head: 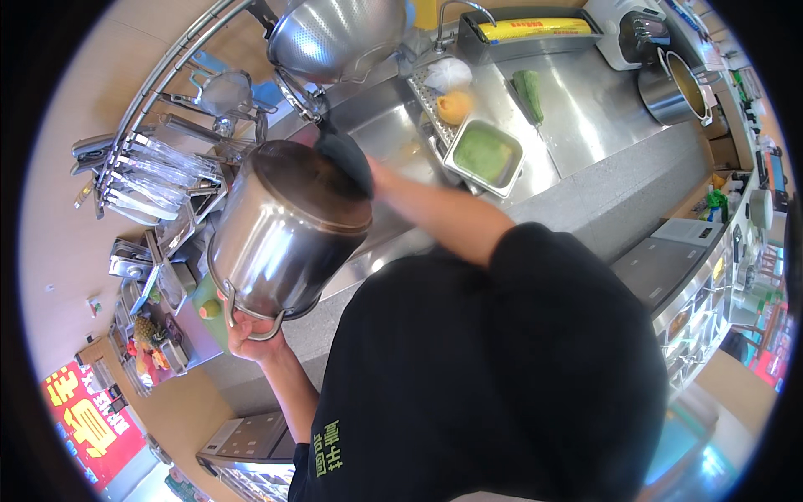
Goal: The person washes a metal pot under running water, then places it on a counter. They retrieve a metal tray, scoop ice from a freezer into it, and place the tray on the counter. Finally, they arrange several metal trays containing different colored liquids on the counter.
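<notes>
A large stainless steel stockpot [276,245] is tilted over the counter's near edge, its darkened base turned up towards the sink. My left hand [254,336] grips the pot's looped side handle at the rim end. Against the base lies my right hand [345,164], covered by something dark, a glove or a cloth; blur hides its fingers. Behind the pot is the steel sink [392,125]. Beside it a perforated tray [426,94] bears a white bundle [448,74] and a yellowish round item [454,107]. A steel pan [515,182] holds a green substance.
A large colander [339,41] stands by the faucet [441,41]. A green gourd or cucumber [528,94] lies on the steel counter, with another pot [668,94] farther right. Utensils hang from a wire rack [157,69] at left, above steel containers [132,257] and fruit.
</notes>
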### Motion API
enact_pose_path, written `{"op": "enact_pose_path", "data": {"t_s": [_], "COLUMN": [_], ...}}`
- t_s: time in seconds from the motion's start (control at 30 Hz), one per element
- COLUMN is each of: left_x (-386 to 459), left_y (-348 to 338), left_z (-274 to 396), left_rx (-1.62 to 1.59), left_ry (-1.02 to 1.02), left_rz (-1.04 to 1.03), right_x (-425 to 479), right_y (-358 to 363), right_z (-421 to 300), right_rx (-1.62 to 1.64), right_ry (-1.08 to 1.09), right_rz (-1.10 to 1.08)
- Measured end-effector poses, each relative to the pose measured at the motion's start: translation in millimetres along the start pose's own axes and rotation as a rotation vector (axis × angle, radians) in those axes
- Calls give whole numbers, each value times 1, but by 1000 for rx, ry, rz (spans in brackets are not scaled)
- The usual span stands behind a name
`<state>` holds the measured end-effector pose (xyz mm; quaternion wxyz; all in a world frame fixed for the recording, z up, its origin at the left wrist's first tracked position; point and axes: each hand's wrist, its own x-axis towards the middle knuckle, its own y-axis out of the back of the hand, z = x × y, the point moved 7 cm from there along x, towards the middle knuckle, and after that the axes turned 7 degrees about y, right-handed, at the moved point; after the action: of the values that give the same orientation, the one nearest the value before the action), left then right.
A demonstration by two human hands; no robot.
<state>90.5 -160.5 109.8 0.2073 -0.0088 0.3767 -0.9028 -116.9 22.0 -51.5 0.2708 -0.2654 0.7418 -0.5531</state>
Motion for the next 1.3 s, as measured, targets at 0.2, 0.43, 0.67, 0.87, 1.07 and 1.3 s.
{"op": "enact_pose_path", "data": {"t_s": [0.2, 0.43, 0.67, 0.87, 1.07, 1.3], "left_x": [-8, -19, -46, -64, -74, -77], "left_y": [5, -6, -84, -97, -89, -84], "left_z": [-21, -27, -33, -25, -3, 25], "left_rx": [161, 1030, 1629, 1797, 1847, 1888], "left_ry": [-21, -188, -510, -733, -806, -1032], "left_rz": [51, 7, -498, -637, -727, -794], "right_x": [-49, -43, -82, -52, -53, -51], "right_y": [-37, 38, 35, 1, -43, -90], "right_z": [45, 78, 58, 18, -10, -28], "right_rx": [92, 211, -185, -308, -419, -583], "right_ry": [141, -191, -293, -128, 52, 258], "right_rz": [103, 350, 442, 472, 418, 408]}}
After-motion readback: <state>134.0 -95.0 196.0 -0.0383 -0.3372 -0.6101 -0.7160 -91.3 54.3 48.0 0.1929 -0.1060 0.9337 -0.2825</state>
